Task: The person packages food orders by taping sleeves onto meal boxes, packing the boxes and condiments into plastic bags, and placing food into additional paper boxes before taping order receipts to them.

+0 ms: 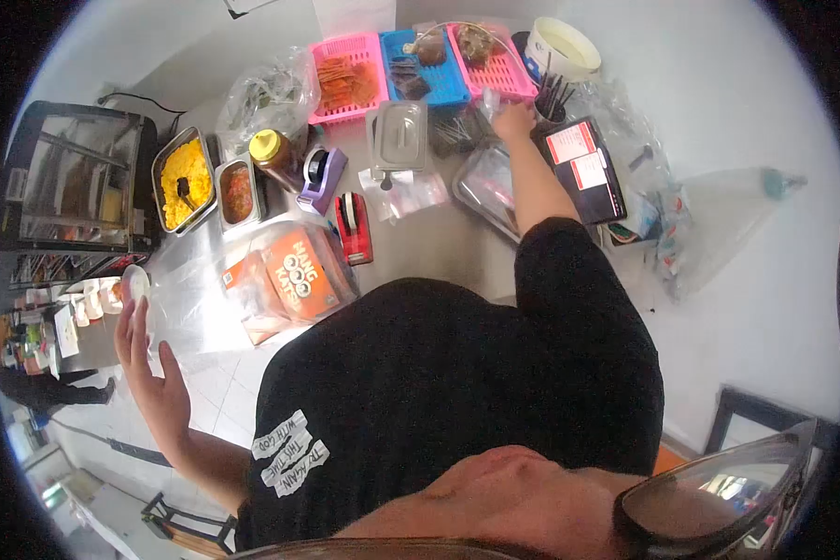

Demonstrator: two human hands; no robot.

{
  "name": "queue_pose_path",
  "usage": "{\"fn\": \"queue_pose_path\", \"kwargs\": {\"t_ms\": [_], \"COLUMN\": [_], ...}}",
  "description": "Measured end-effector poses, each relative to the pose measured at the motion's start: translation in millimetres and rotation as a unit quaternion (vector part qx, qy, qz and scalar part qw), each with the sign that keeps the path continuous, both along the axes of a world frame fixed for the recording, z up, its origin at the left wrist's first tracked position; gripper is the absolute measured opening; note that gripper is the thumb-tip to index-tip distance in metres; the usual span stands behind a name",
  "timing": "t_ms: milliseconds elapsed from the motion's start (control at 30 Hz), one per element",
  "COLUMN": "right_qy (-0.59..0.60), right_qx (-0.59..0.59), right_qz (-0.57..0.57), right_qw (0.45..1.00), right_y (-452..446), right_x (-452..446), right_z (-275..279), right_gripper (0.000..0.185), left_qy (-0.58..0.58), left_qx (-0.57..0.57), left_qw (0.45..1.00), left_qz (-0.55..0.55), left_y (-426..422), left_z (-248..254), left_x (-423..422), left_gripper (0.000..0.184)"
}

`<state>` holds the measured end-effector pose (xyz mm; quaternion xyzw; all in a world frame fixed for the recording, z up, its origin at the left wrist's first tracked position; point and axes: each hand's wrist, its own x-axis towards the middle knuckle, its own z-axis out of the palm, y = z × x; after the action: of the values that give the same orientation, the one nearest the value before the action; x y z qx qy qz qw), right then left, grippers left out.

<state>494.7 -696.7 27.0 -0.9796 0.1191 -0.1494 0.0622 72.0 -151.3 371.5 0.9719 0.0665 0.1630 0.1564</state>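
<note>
Near the front of the pink basket [523, 77], my right hand [513, 119] has its fingers closed round a small clear plastic item [491, 103] whose details are blurred. My left hand [154, 378] is raised at the left, fingers apart, its fingertips close to a round whitish lid or cup [135, 283]; contact cannot be made out. An orange printed package [285, 278] in clear plastic lies on the counter between my hands. Beside it stand a red tape dispenser [355, 229] and a purple one [323, 182]. A covered metal pan [399, 135] sits at the middle.
Trays of yellow food [185, 185] and red sauce [238, 191], a yellow-capped bottle [275, 154] and a glass display case [70, 177] are at the left. A blue basket [427, 65], white bucket [562, 49] and tablet [588, 173] stand at the back and right.
</note>
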Motion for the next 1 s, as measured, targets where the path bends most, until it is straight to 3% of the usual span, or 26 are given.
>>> {"fn": "queue_pose_path", "kwargs": {"t_ms": [33, 167, 333, 400, 467, 533, 600, 667, 767, 867, 1000], "right_qy": [-0.018, -0.041, -0.073, -0.171, -0.278, -0.387, -0.233, 0.102, 0.004, 0.156, 0.072], "right_qx": [-0.022, 0.210, 0.283, 0.352, 0.295, 0.106, 0.102, 0.054, -0.193, 0.017, 0.137], "right_qz": [-0.017, 0.023, 0.050, 0.020, 0.051, 0.142, 0.205, 0.106, 0.159, 0.129, 0.119], "right_qw": [0.999, 0.977, 0.955, 0.920, 0.913, 0.905, 0.945, 0.988, 0.968, 0.979, 0.981], "right_y": [5.2, -48.6, -75.4, -52.3, -41.2, -38.7, -18.1, -7.4, -17.4, -0.8, -14.5], "right_x": [7.7, 39.4, 14.0, -9.6, -13.1, -5.3, -1.6, 23.5, 25.8, 3.8, 19.2], "right_z": [-0.4, 44.9, 130.9, 167.1, 166.4, 142.9, 117.9, 57.0, -36.5, 9.4, -1.6], "right_gripper": [0.040, 0.038, 0.028, 0.026, 0.024, 0.024, 0.024, 0.030, 0.036, 0.036, 0.036], "left_qy": [-0.006, -0.020, -0.019, -0.010, 0.001, 0.010, 0.015, 0.014, 0.017, 0.017, 0.008], "left_qx": [-0.016, -0.097, -0.188, -0.193, -0.194, -0.203, -0.208, -0.211, -0.199, -0.192, -0.224], "left_qw": [1.000, 0.993, 0.981, 0.981, 0.981, 0.979, 0.978, 0.977, 0.980, 0.981, 0.975], "left_qz": [-0.023, -0.057, -0.036, -0.034, -0.027, -0.014, -0.003, 0.005, 0.002, 0.010, 0.006], "left_y": [-11.1, -15.5, -1.5, -2.6, -6.1, -8.7, -12.0, -16.4, -17.9, -18.5, -18.0], "left_z": [8.0, 6.6, -19.9, -26.5, -30.9, -37.0, -38.3, -37.9, -35.6, -33.9, -35.4], "left_x": [4.3, 5.4, 2.3, 3.4, 6.2, 7.7, 8.9, 9.7, 10.8, 8.7, 8.1], "left_gripper": [0.052, 0.046, 0.042, 0.042, 0.042, 0.043, 0.043, 0.044, 0.044, 0.044, 0.043]}}
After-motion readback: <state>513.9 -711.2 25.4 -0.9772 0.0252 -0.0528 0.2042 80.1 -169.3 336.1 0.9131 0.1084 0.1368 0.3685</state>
